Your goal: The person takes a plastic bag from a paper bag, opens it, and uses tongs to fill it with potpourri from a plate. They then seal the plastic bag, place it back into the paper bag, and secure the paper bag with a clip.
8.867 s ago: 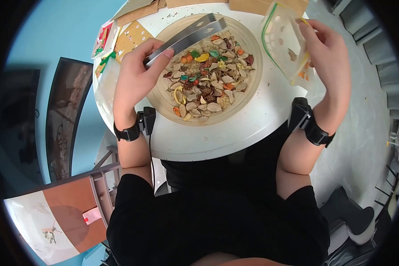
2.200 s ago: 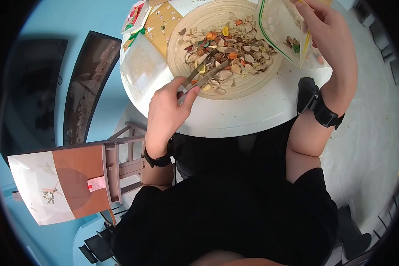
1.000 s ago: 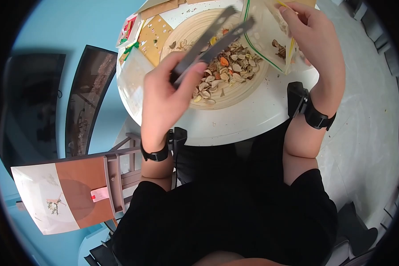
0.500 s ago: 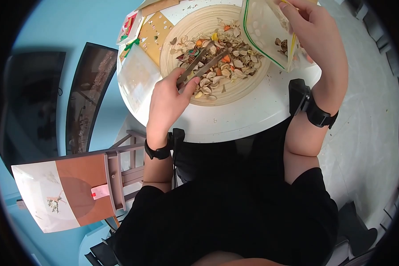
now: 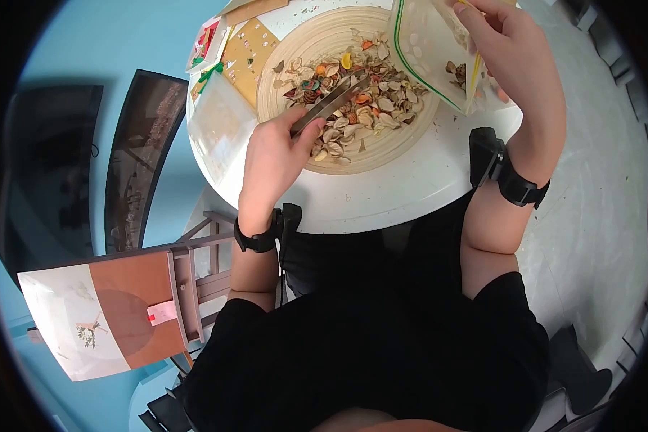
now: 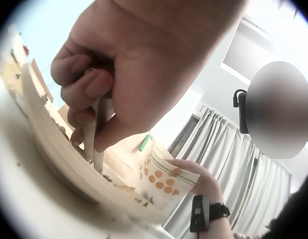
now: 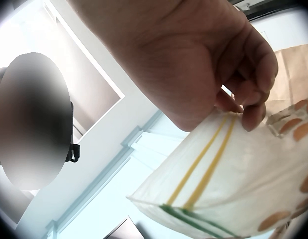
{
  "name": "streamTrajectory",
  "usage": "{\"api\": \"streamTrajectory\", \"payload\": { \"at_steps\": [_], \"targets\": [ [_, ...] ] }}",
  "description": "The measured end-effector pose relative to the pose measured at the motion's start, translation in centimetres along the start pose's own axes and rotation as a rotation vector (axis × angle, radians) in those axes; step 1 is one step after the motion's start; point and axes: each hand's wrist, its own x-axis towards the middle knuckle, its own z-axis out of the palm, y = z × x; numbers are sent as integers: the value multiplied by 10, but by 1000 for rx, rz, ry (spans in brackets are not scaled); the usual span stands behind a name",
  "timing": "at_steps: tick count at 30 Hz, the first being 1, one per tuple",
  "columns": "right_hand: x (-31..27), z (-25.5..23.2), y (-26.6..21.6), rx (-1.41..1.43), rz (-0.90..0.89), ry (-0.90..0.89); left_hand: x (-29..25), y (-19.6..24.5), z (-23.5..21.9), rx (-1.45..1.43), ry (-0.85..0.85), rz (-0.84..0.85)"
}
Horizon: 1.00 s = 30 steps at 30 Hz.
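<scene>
My left hand [image 5: 273,158] grips a pair of metal tongs [image 5: 331,103], whose arms are close together. Their tips reach into a heap of dried petals [image 5: 385,104], mixed with orange, yellow and green bits. The heap lies on a round wooden plate [image 5: 396,147]. In the left wrist view the tongs [image 6: 97,132] point down over the plate's rim. At the upper right, my right hand [image 5: 522,61] pinches the edge of a zip bag [image 5: 425,54], holding its mouth open beside the plate. Dark dried pieces [image 5: 456,70] show inside the bag. The right wrist view shows fingers on the bag's yellow-striped edge [image 7: 213,159].
A white round table [image 5: 381,205] bears everything. To the plate's left are a clear bag [image 5: 223,119], a tan speckled sheet [image 5: 248,54] and a small box with red and green things [image 5: 207,43]. Brown paper [image 5: 259,9] lies at the back.
The tongs were raised near the bag a second ago, then came down into the petals, arms spread; now their arms have drawn together. The right hand and bag have hardly moved since.
</scene>
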Motion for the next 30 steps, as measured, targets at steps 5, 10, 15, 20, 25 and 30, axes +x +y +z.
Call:
{"api": "streamTrajectory", "payload": {
  "at_steps": [5,10,15,20,25,30],
  "targets": [
    [-5,4,-6,-48,-39,47,-1,2,-7,-62,13,-12],
    [-2,0,-8,-20,4,31,-2,8,-25,-225,86,41],
    [-10,9,-14,-72,-75,113,-2,54,-39,-438,129,206],
    [6,7,7,110,21,24,6,78,-33,-415,107,237],
    [0,-5,-2,53,54,18,4,51,-33,-430,198,120],
    [0,-7,5,62,90,20,-1,-11,-29,-130,189,-97]
  ]
}}
